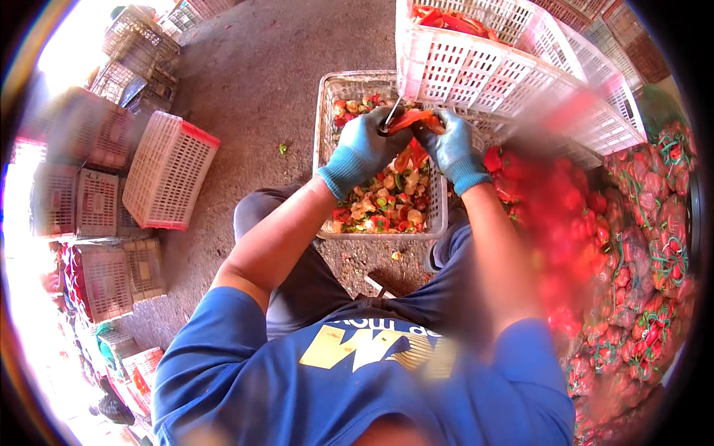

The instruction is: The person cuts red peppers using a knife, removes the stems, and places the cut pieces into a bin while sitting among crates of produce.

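Both of my hands wear blue-grey gloves and meet above a light plastic crate (pixel 321 137). My left hand (pixel 362 141) is closed around a small knife (pixel 393 111), its thin blade pointing up and away. Between the hands lies an opened red pepper (pixel 409 120), pinched by my right hand (pixel 451 141); the left fingers are against it too. Another reddish pepper piece (pixel 411 156) shows just below the hands; whether it is held or lying in the crate I cannot tell. Cut pepper cores and scraps (pixel 383 201) cover the crate's bottom.
A white crate (pixel 491 67) with red pepper pieces (pixel 450 21) stands at the far right. Beside my right arm is a heap of red peppers (pixel 550 201), partly blurred, with netted sacks (pixel 643 245) beyond. Stacked crates (pixel 171 171) line the left.
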Demonstrator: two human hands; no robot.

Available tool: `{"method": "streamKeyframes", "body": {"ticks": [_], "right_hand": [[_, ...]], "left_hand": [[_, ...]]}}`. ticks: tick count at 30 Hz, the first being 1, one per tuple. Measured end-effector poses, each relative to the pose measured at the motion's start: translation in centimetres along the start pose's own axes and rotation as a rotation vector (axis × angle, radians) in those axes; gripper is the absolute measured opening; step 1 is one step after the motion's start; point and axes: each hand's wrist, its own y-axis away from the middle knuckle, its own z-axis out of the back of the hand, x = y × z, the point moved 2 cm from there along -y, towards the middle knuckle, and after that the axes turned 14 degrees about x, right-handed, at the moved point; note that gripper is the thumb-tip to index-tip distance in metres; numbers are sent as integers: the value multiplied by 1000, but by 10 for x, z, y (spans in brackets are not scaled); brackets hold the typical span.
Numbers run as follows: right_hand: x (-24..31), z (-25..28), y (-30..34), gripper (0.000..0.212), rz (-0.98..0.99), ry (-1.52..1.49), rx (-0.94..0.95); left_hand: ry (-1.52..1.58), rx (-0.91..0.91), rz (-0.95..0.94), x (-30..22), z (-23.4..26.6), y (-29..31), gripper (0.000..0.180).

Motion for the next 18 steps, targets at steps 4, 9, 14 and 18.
{"method": "streamKeyframes", "body": {"ticks": [4,9,14,18], "right_hand": [[-61,18,-20,20,-118,11,9],[25,-20,-3,25,-291,1035,68],[13,-2,-3,39,-262,763,137],[5,13,0,48,-76,654,225]], "left_hand": [[-249,-17,-18,-13,-9,1,44],[-313,-15,90,-6,0,10,42],[-14,66,28,10,14,3,45],[148,138,170,-10,27,9,50]]}}
